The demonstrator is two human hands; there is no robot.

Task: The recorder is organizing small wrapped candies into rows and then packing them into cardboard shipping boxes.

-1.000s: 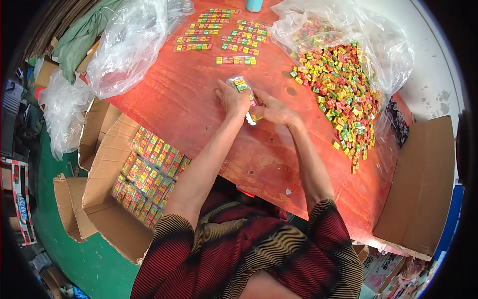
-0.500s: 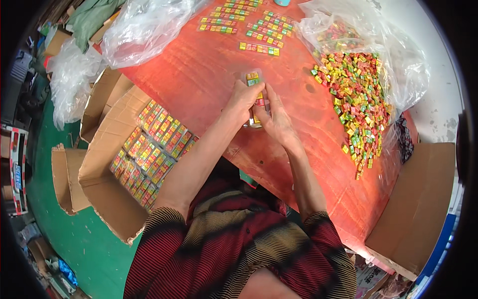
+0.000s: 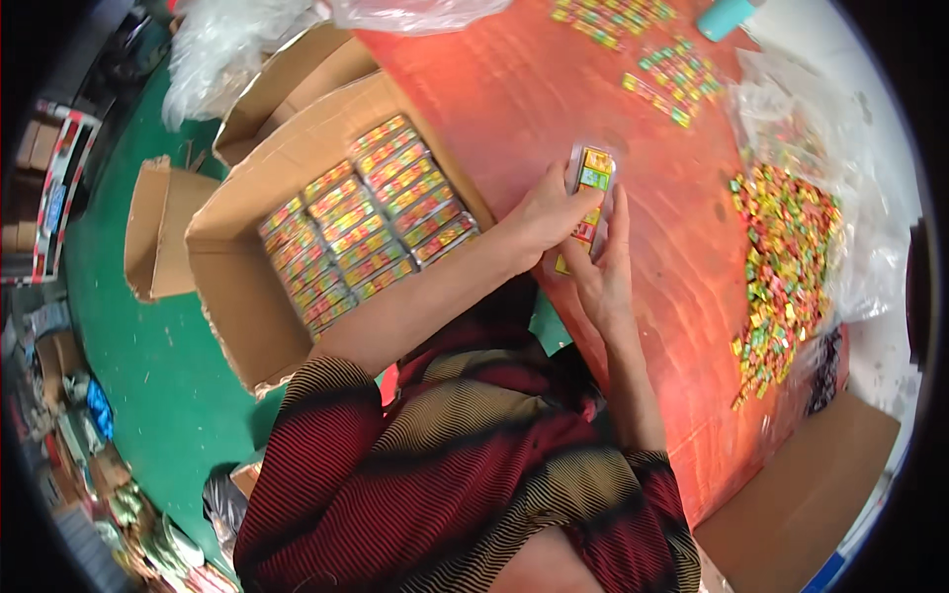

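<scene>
Both my hands grip one narrow clear plastic pack (image 3: 594, 178) above the red table. It holds a row of small wrapped sweets in yellow, green, orange and red. My left hand (image 3: 547, 215) is closed on the pack's left side, its thumb lying across the front. At the lower right, my right hand (image 3: 605, 282) is closed on the same pack, and its fingers hide part of the row. Left of my hands, a large open cardboard box (image 3: 242, 252) contains rows of similar filled packs (image 3: 361, 212).
A heap of loose wrapped sweets (image 3: 786, 267) spills from a clear plastic bag (image 3: 875, 267) on the right of the red table (image 3: 682, 346). Short rows of sweets (image 3: 672, 79) lie at the far side beside a turquoise cup (image 3: 727, 17). An empty-looking carton (image 3: 801, 494) stands lower right.
The view has swung left, so the box shows nearer the middle and the heap lower. Both hands still hold the pack, which now appears further right in the picture.
</scene>
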